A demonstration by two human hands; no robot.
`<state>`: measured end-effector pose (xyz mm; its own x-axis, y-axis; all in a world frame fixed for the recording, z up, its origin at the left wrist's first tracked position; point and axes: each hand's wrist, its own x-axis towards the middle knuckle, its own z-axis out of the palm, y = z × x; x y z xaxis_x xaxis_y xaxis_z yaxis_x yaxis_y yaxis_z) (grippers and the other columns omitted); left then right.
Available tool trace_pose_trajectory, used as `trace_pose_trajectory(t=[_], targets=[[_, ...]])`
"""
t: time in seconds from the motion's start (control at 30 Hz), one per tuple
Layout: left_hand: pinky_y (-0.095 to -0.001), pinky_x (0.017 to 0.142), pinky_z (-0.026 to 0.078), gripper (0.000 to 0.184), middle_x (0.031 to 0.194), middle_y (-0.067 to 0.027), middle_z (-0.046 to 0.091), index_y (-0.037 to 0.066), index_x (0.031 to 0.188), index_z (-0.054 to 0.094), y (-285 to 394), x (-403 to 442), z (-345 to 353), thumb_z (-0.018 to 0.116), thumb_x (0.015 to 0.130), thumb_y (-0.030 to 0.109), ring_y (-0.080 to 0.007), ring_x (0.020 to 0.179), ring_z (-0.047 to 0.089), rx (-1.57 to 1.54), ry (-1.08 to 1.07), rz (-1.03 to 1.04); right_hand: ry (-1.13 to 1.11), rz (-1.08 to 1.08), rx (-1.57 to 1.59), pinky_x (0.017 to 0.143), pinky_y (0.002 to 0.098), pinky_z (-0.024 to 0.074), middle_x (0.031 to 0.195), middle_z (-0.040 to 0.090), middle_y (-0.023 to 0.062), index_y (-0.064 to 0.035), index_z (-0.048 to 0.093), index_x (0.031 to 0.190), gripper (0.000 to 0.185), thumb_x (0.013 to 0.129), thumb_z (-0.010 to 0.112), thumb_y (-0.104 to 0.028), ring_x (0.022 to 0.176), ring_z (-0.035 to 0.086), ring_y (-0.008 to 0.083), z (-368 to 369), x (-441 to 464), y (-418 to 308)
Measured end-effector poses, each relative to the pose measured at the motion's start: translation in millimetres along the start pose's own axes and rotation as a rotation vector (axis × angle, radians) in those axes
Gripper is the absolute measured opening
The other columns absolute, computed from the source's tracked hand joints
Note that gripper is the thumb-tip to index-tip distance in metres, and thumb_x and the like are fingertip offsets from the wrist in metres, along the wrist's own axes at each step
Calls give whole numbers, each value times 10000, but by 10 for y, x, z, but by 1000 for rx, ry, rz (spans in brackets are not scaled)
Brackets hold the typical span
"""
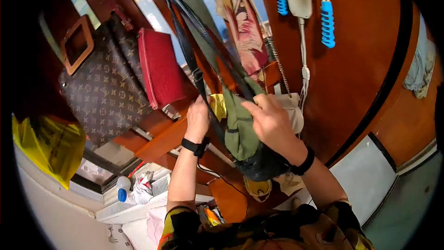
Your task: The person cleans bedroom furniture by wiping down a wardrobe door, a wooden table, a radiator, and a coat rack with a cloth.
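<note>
A green and black bag (243,134) hangs in front of me by long dark straps (199,32). My right hand (270,120) is closed at the bag's upper edge, gripping it near the dark strap, with the index finger reaching left. On the other side, my left hand (198,118) has its fingers curled round the dark strap beside the buckle; part of the grip is hidden. Something yellow (218,105) shows between the two hands, behind the strap. A white bag (292,111) with a chain hangs just behind my right hand.
At left hang a brown monogram bag (106,74), a red pouch (162,67) and a yellow plastic bag (48,146). A floral scarf (243,23) and blue-ended cords (328,25) hang at upper right. Below left, a bottle (123,187) stands on a white shelf (111,209).
</note>
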<state>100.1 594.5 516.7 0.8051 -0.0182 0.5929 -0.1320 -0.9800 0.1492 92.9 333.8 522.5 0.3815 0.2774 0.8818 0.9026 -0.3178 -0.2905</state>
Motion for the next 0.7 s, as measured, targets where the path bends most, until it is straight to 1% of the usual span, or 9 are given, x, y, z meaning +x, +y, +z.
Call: trace_pose_trajectory(t=[0.07, 0.1, 0.2, 0.33, 0.37, 0.47, 0.6, 0.63, 0.7], targets=[[-469, 812, 461, 357, 956, -204, 629, 6, 1026, 616, -35, -158, -200, 579, 686, -97, -424, 867, 574, 61, 59, 98, -25, 17, -33, 781, 424, 451, 986, 520, 127, -17, 637, 1083, 403, 696, 580, 82, 907, 532, 326, 45, -21, 84], [-416, 823, 487, 372, 992, -170, 655, 8, 1062, 620, -101, -271, -240, 561, 717, -116, -349, 911, 624, 32, 123, 93, -29, 21, -61, 786, 429, 451, 1001, 523, 124, -35, 644, 1078, 399, 693, 591, 56, 933, 531, 334, 85, -54, 123], [-314, 820, 536, 325, 1128, -103, 657, 10, 1184, 601, 141, -518, -519, 564, 867, -54, -193, 1048, 635, -996, 115, -450, -47, 107, 151, 815, 415, 447, 1122, 540, 120, -72, 664, 1052, 412, 696, 564, 109, 966, 529, 352, 50, -64, 92], [-369, 963, 514, 481, 1280, -143, 573, -3, 1333, 469, 431, -751, -624, 620, 878, 36, -260, 1139, 596, -1989, 138, -361, 148, 69, 29, 873, 389, 441, 1179, 568, 100, -66, 670, 1047, 335, 755, 597, 80, 1021, 549, 308, -68, -3, -201], [-409, 981, 505, 528, 1324, -164, 540, 3, 1356, 449, 571, -779, -618, 628, 859, 20, -297, 1167, 577, -2013, 233, -426, 150, 67, 21, 873, 389, 441, 1179, 568, 100, -66, 670, 1047, 335, 755, 597, 80, 1021, 549, 308, -63, 6, -251], [-458, 1010, 479, 571, 1347, -174, 521, 13, 1392, 407, 871, -748, -703, 616, 860, 14, -335, 1213, 541, -2217, 120, -435, 127, 207, 492, 801, 302, 477, 1113, 593, 91, -27, 633, 1103, 276, 830, 624, 18, 948, 592, 215, -76, 40, -452], [-416, 1017, 470, 578, 1345, -156, 505, 41, 1383, 409, 1210, -534, -638, 604, 842, -20, -295, 1219, 532, -2226, 88, -386, -39, 568, 1221, 800, 265, 510, 1275, 559, 46, -30, 470, 1388, 446, 1000, 509, -245, 1016, 579, 130, -177, -110, -362], [-416, 1017, 470, 578, 1345, -156, 505, 41, 1383, 409, 1298, -483, -643, 604, 842, -20, -295, 1219, 532, -2245, 51, -373, -13, 566, 1192, 800, 265, 510, 1275, 559, 46, -30, 470, 1388, 446, 1000, 509, -245, 1016, 579, 130, -261, -110, -375], [-389, 988, 480, 508, 1259, -128, 530, 49, 1300, 451, 1496, -384, -620, 605, 825, -44, -257, 1173, 544, -1914, 174, -277, 7, 588, 1333, 816, 277, 520, 1300, 546, 53, -40, 440, 1413, 470, 991, 522, -231, 1044, 572, 126, -427, -64, -419]])
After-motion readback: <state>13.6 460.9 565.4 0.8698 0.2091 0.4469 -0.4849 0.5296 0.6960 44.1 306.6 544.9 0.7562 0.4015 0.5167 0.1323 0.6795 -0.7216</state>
